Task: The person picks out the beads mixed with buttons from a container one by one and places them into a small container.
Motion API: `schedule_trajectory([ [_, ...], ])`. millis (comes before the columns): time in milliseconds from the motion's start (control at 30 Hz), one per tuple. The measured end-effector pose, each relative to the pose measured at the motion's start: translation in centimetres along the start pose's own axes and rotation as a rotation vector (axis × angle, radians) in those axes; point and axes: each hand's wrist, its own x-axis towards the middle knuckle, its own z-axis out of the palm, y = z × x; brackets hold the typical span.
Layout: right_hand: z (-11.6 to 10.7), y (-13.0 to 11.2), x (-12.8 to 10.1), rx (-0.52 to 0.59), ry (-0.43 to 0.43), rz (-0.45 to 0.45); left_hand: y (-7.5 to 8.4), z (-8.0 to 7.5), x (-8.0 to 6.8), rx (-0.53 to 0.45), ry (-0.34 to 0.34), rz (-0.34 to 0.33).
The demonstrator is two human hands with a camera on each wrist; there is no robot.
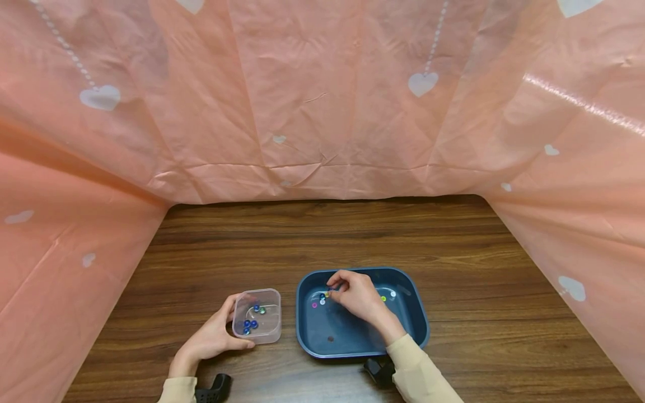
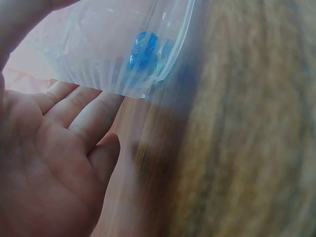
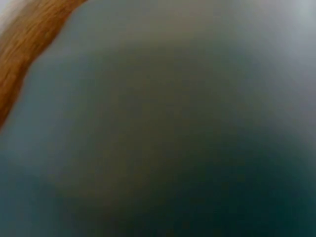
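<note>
- At three o'clock from the clear box (image 1: 270, 326) sits the blue tray (image 1: 353, 342), just beside it on the table (image 1: 484, 280).
- Done, by the look of it: five marbles (image 1: 254, 324) lie in the box, three at seven o'clock and two near twelve; one looks green, the rest blue.
- Left, as I judge it: a dark marble (image 1: 322, 296) at ten o'clock in the tray, so the work seems well along but unfinished.
- Near that marble lie a white bead (image 1: 323, 302) and a pink ring (image 1: 314, 305); a lime ring (image 1: 383, 298) is at two, a brown piece (image 1: 330, 338) at eight. Whether these count as left, I cannot tell.
- Right hand (image 1: 360, 296), over the tray: fingers narrow, pinching what looks like another marble at ten o'clock; the right wrist view is too blurred to confirm.
- Left hand (image 1: 211, 336), at the box's nine: thumb and fingers wide, holding the box between them.
</note>
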Motion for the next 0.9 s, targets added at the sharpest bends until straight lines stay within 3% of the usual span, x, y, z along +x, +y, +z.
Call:
schedule_trajectory([
  [900,-0.9,-1.7,-0.7,0.077,0.036,0.016,0.0,0.0,-0.1,-0.014,-0.002,0.010],
])
